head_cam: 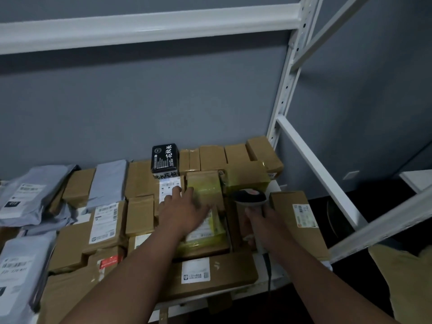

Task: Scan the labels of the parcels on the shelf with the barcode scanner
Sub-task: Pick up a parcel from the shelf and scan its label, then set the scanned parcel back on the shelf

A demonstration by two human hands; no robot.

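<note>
Many brown cardboard parcels and grey poly mailers lie flat on a white shelf (278,274). My right hand (264,225) grips the handle of a grey-and-black barcode scanner (251,196), its head tilted toward the middle parcels. My left hand (182,206) reaches forward with straight fingers, fingertips on a white label (169,184) on a parcel below a black box (165,160). A parcel wrapped in yellow tape (205,190) lies between my hands. A box with a side label (301,216) stands right of the scanner.
White steel shelf uprights (287,90) and diagonal braces (315,160) frame the right side, with a crossbeam (140,29) overhead. Grey mailers (25,195) pile at the left. A long flat parcel (210,274) lies at the front edge. Another brown package (406,277) shows at lower right.
</note>
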